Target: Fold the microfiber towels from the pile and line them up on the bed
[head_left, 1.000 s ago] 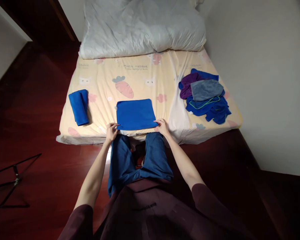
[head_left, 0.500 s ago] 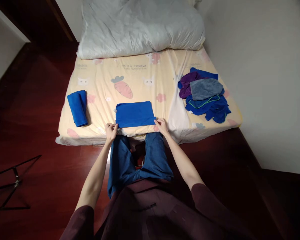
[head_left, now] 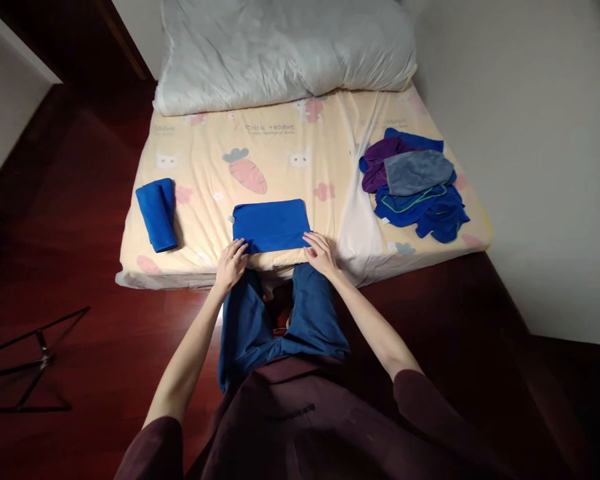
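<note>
The blue cloth (head_left: 271,224) lies flat on the bed (head_left: 195,200), close to the edge by the person's legs. It is wider than it is tall, and a strip along its 6 o'clock side is folded over. A small white tag (head_left: 231,219) sticks out at 9 o'clock.

The left hand (head_left: 231,264) is at the cloth's 8 o'clock corner. It is open, palm down, with bent fingers touching the cloth. The right hand (head_left: 321,255) is at the 4 o'clock corner. It is open too, with its fingers a bit apart and their tips on the cloth.

Now go out from the cloth like a clock. At 9 o'clock, well apart from it, is a folded blue bundle (head_left: 157,217). At 11 o'clock, near the cloth, a pink carrot picture (head_left: 249,175) is on the yellow sheet (head_left: 280,160). At 12 o'clock, at the far end of the bed, sits a big, puffy, pale quilt (head_left: 285,60). At 2 to 3 o'clock is a messy cloth pile (head_left: 417,190), with blue, purple and gray cloths. Some blue ones have a green edge.

At 6 o'clock are the blue pants (head_left: 305,320) and the dark red shirt (head_left: 290,413). At 8 o'clock, thin black legs of a stand (head_left: 43,360) are on the shiny red-brown floor (head_left: 120,333).
</note>
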`<state>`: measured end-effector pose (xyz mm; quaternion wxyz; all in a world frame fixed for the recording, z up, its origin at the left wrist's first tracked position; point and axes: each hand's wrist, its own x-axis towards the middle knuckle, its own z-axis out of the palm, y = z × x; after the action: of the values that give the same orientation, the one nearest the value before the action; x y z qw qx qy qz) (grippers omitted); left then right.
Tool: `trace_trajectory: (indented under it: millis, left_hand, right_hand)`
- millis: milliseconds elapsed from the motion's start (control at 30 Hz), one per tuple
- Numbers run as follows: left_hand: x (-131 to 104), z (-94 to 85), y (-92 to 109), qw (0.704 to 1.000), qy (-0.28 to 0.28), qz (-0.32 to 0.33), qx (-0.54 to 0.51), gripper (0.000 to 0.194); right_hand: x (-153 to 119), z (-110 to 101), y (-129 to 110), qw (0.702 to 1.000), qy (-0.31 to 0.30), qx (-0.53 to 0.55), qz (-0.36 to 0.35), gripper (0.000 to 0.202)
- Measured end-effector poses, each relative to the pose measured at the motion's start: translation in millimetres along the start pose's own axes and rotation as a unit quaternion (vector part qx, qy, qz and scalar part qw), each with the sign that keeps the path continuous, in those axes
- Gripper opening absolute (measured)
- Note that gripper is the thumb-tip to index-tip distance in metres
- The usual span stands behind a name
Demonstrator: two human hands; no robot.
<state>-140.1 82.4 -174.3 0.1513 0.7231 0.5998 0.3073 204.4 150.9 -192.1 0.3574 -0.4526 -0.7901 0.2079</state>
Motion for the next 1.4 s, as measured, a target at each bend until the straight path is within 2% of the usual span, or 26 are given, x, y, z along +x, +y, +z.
trace_trajectory:
  millis: [133,267,400,533,633,767,900,1133,1300,1400]
  left_hand:
    - [10.2,8.9,1.2,0.997,-0.035,0.051,0.042,0.051]
    - [17.0,20.0,-4.1,0.989,-0.083,0.042,0.117,0.054]
    - [23.5,25.8,-10.1,0.977,-0.118,0.040,0.172,0.059]
    - [27.7,25.0,-13.8,0.974,-0.119,0.043,0.189,0.059]
    - [19.7,20.6,-18.1,0.974,-0.121,0.056,0.185,0.059]
    - [-4.4,15.7,-28.6,0.976,-0.125,0.082,0.157,0.062]
    - [-17.1,17.9,-36.4,0.986,-0.102,0.072,0.107,0.065]
    - [-7.1,18.3,-41.9,0.998,-0.062,0.020,0.024,0.074]
    - [-4.0,13.0,-48.7,0.996,0.017,-0.059,-0.060,0.061]
    - [-4.3,10.4,-50.6,0.991,0.036,-0.075,-0.107,0.046]
  right_hand:
    - [7.0,5.2,-3.2,0.995,-0.074,-0.054,-0.039,0.049]
    - [13.8,13.5,2.3,0.982,-0.128,-0.129,-0.056,0.054]
    - [23.0,21.6,6.1,0.972,-0.147,-0.178,-0.044,0.059]
    - [30.8,26.1,6.9,0.969,-0.146,-0.198,-0.027,0.061]
    - [25.2,23.3,8.3,0.969,-0.143,-0.197,-0.029,0.061]
    - [4.0,16.5,9.9,0.974,-0.147,-0.163,-0.053,0.055]
    - [-7.5,16.3,10.0,0.984,-0.130,-0.121,-0.029,0.056]
    - [-2.5,17.2,25.7,0.997,-0.076,0.014,0.025,0.063]
    - [-0.6,22.1,39.2,0.989,0.016,0.116,0.092,0.056]
    - [0.3,23.4,40.1,0.979,0.041,0.150,0.129,0.046]
